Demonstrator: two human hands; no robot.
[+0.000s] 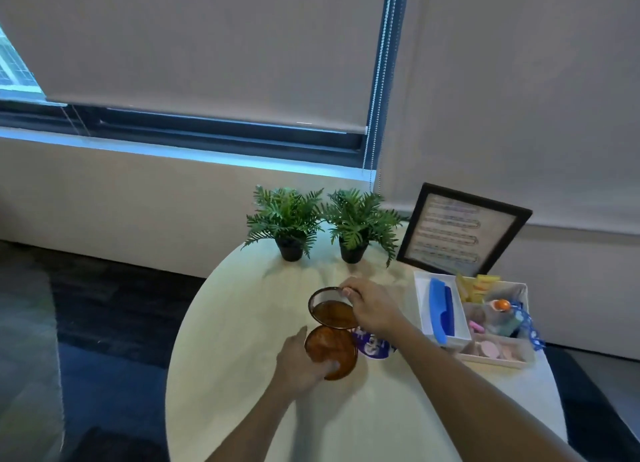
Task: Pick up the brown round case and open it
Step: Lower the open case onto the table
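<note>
Hands (372, 307) hold brown round case (330, 352) open, empty.

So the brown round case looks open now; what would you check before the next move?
1. Translucent brown round lid swung up, away from the amber base: ok.
2. Left hand gripping the base: ok.
3. Right hand pinching the lid's rim: ok.
4. Two halves joined by a hinge: cannot tell.
5. Anything inside the base: cannot tell.
6. Bare stretch of the pale round table on the left for setting it down: ok.
</note>
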